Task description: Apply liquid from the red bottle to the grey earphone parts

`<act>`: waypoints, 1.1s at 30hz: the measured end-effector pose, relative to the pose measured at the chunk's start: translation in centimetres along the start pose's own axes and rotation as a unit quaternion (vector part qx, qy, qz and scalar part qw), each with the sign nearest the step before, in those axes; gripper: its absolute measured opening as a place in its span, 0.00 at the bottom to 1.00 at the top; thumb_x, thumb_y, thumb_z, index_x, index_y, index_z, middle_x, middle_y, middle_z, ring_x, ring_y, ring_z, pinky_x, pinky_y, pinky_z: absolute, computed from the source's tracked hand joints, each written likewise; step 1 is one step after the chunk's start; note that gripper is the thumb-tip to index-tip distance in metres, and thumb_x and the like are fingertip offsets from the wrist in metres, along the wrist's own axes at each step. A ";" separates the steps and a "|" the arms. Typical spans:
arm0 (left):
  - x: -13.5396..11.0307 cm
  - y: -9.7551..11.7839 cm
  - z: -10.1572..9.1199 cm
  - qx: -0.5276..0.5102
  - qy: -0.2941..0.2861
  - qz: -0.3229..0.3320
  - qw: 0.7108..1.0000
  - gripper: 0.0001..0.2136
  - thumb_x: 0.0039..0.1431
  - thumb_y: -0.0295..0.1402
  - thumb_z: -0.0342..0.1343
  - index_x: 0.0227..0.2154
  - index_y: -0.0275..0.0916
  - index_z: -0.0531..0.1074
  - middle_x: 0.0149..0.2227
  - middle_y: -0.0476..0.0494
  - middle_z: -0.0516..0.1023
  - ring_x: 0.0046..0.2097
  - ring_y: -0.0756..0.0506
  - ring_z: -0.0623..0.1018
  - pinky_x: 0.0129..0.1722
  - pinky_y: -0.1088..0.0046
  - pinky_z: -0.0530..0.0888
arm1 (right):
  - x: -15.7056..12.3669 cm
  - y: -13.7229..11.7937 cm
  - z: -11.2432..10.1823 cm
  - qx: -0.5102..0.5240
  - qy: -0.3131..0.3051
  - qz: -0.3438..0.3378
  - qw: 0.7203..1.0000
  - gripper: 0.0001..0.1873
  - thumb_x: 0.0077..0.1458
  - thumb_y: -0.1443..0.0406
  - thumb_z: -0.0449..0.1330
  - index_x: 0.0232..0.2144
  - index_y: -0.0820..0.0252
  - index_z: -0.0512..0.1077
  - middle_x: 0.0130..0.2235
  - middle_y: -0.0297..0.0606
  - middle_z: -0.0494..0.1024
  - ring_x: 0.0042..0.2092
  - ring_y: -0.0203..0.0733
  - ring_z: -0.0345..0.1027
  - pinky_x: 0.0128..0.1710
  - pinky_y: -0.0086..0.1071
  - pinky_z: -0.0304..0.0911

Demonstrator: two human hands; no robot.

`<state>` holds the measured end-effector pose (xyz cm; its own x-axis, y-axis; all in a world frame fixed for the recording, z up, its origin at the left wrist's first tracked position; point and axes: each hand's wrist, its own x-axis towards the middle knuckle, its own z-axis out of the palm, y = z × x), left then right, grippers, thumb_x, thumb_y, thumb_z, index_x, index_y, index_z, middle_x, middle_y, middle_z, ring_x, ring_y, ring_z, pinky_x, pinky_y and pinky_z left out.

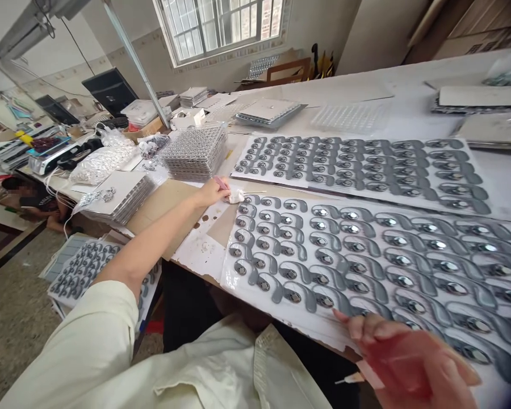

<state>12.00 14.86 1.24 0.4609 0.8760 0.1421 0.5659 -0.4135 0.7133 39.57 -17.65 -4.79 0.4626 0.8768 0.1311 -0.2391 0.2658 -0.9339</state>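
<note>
My left hand is closed at the near left corner of a white sheet, its fingers pinched on a crumpled white cloth. My right hand, partly blurred, wraps round a red see-through bottle. From that bottle a thin pointed tip sticks out to the left, below the table edge. Between my hands lies the white sheet with rows of grey comma-shaped pieces, each topped by a shiny round stud. The fingertips of my right hand are close to the sheet's front edge.
A second sheet of grey pieces lies behind. Stacked trays, a stack of boards and a bag of white pieces stand left. More grey pieces sit low at left. A person is beyond them.
</note>
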 end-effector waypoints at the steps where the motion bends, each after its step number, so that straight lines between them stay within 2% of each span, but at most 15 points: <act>1: -0.1 -0.2 0.0 -0.017 0.017 -0.011 1.000 0.04 0.50 0.25 0.60 0.25 0.35 0.69 0.25 0.48 0.76 0.30 0.49 0.76 0.36 0.75 0.71 | 0.0 -0.3 0.3 0.009 0.012 0.031 0.999 0.19 0.56 0.52 0.49 0.24 0.53 0.74 0.24 0.44 0.64 0.28 0.47 0.64 0.44 0.60 0.66; 3: -0.5 -0.4 0.1 -0.047 0.070 -0.030 0.996 0.04 0.53 0.25 0.58 0.27 0.35 0.68 0.26 0.47 0.77 0.30 0.50 0.77 0.35 0.75 0.73 | 0.1 -0.7 0.6 0.029 0.032 0.070 0.997 0.19 0.53 0.48 0.53 0.22 0.53 0.73 0.23 0.41 0.64 0.28 0.45 0.63 0.46 0.60 0.66; 7: -2.7 0.1 0.4 -0.077 0.219 -0.046 0.972 0.02 0.59 0.27 0.53 0.31 0.35 0.67 0.33 0.45 0.77 0.36 0.52 0.78 0.40 0.76 0.73 | 0.2 -1.0 0.6 0.085 0.047 0.050 0.994 0.19 0.52 0.49 0.57 0.19 0.53 0.71 0.23 0.38 0.66 0.28 0.42 0.65 0.41 0.52 0.69; 11: -5.4 2.0 0.7 -0.069 0.332 -0.010 0.941 0.05 0.56 0.32 0.60 0.34 0.37 0.71 0.37 0.52 0.77 0.42 0.52 0.76 0.45 0.78 0.72 | 0.2 -1.7 0.5 0.075 0.097 0.017 0.992 0.23 0.49 0.43 0.57 0.24 0.55 0.72 0.24 0.34 0.66 0.28 0.40 0.65 0.33 0.44 0.69; 13: -6.2 2.4 0.4 -0.087 0.318 -0.021 0.944 0.07 0.55 0.35 0.62 0.34 0.39 0.72 0.33 0.55 0.77 0.38 0.51 0.77 0.38 0.77 0.74 | 0.4 -2.0 0.5 0.052 0.166 -0.062 0.983 0.23 0.49 0.44 0.57 0.22 0.57 0.70 0.23 0.33 0.65 0.26 0.39 0.64 0.26 0.36 0.63; 15: -6.4 2.0 -0.3 -0.102 0.249 -0.053 0.962 0.08 0.49 0.34 0.67 0.28 0.41 0.73 0.23 0.54 0.76 0.29 0.48 0.77 0.25 0.74 0.73 | 0.7 -2.3 0.4 0.027 0.194 -0.120 0.973 0.22 0.52 0.46 0.55 0.22 0.58 0.70 0.22 0.33 0.65 0.23 0.37 0.62 0.21 0.32 0.58; 17: -6.4 1.1 -1.4 -0.106 0.198 -0.092 0.970 0.07 0.50 0.36 0.67 0.27 0.43 0.74 0.24 0.54 0.77 0.27 0.47 0.77 0.22 0.72 0.73 | 1.0 -2.6 0.2 0.004 0.212 -0.159 0.964 0.22 0.55 0.47 0.53 0.23 0.58 0.69 0.24 0.32 0.65 0.22 0.35 0.61 0.18 0.30 0.56; 18: -6.4 0.8 -2.0 -0.121 0.205 -0.092 0.967 0.06 0.52 0.37 0.66 0.27 0.44 0.75 0.25 0.55 0.78 0.29 0.47 0.78 0.25 0.70 0.75 | 1.1 -2.6 0.1 -0.006 0.222 -0.173 0.959 0.22 0.56 0.47 0.52 0.24 0.58 0.68 0.26 0.32 0.65 0.22 0.34 0.61 0.17 0.28 0.55; 20: -6.6 0.5 -3.0 -0.120 0.288 -0.039 0.949 0.04 0.54 0.37 0.64 0.29 0.46 0.75 0.28 0.58 0.79 0.35 0.46 0.80 0.37 0.65 0.79 | 1.2 -2.7 -0.1 -0.025 0.245 -0.191 0.950 0.22 0.57 0.48 0.51 0.23 0.57 0.65 0.28 0.32 0.64 0.23 0.33 0.61 0.17 0.27 0.54; 23: -7.8 2.2 -2.9 -0.020 0.342 0.039 0.939 0.05 0.58 0.37 0.61 0.38 0.50 0.75 0.38 0.61 0.80 0.45 0.45 0.79 0.54 0.62 0.74 | 1.4 -2.5 -0.2 -0.048 0.261 -0.210 0.941 0.22 0.60 0.49 0.48 0.22 0.57 0.61 0.29 0.33 0.63 0.24 0.33 0.62 0.16 0.26 0.54; 26: -10.3 5.6 -0.2 -0.065 0.276 0.036 0.958 0.04 0.61 0.36 0.58 0.38 0.51 0.75 0.38 0.61 0.80 0.42 0.47 0.80 0.50 0.63 0.76 | 1.9 -2.2 0.1 -0.067 0.265 -0.231 0.934 0.21 0.60 0.49 0.48 0.23 0.57 0.62 0.29 0.32 0.63 0.23 0.33 0.60 0.17 0.28 0.54; 28: -12.3 8.1 2.9 -0.060 0.190 0.055 0.978 0.04 0.60 0.33 0.60 0.37 0.49 0.75 0.39 0.57 0.81 0.44 0.47 0.80 0.47 0.64 0.77 | 2.2 -1.9 0.5 -0.087 0.270 -0.269 0.921 0.19 0.58 0.49 0.52 0.24 0.56 0.65 0.27 0.33 0.64 0.25 0.35 0.61 0.20 0.30 0.55; 30: -14.1 10.2 6.3 -0.078 0.047 0.144 0.985 0.09 0.58 0.28 0.60 0.40 0.48 0.75 0.42 0.51 0.81 0.44 0.45 0.81 0.45 0.62 0.79 | 2.4 -1.7 1.1 -0.120 0.263 -0.306 0.907 0.17 0.55 0.50 0.56 0.26 0.55 0.68 0.26 0.34 0.65 0.28 0.39 0.63 0.25 0.33 0.58; 32: -15.4 11.7 9.4 -0.113 0.023 0.295 0.948 0.12 0.58 0.22 0.59 0.40 0.47 0.74 0.36 0.50 0.82 0.39 0.47 0.82 0.40 0.65 0.79 | 2.4 -1.4 1.5 -0.148 0.252 -0.324 0.900 0.15 0.53 0.51 0.59 0.28 0.55 0.70 0.27 0.35 0.67 0.30 0.41 0.64 0.29 0.36 0.59; 33: -15.8 12.2 10.7 -0.113 0.010 0.325 0.939 0.12 0.58 0.21 0.58 0.42 0.44 0.73 0.37 0.47 0.82 0.40 0.46 0.82 0.40 0.64 0.78 | 2.4 -1.3 1.7 -0.163 0.243 -0.325 0.899 0.14 0.53 0.51 0.60 0.29 0.55 0.71 0.27 0.35 0.68 0.31 0.42 0.64 0.31 0.38 0.60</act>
<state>18.92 -6.73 0.33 0.6444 0.4625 0.6090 0.0097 -0.8013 0.5982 39.51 -15.25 -2.70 0.7517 0.2784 0.5978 0.4430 0.4584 -0.7705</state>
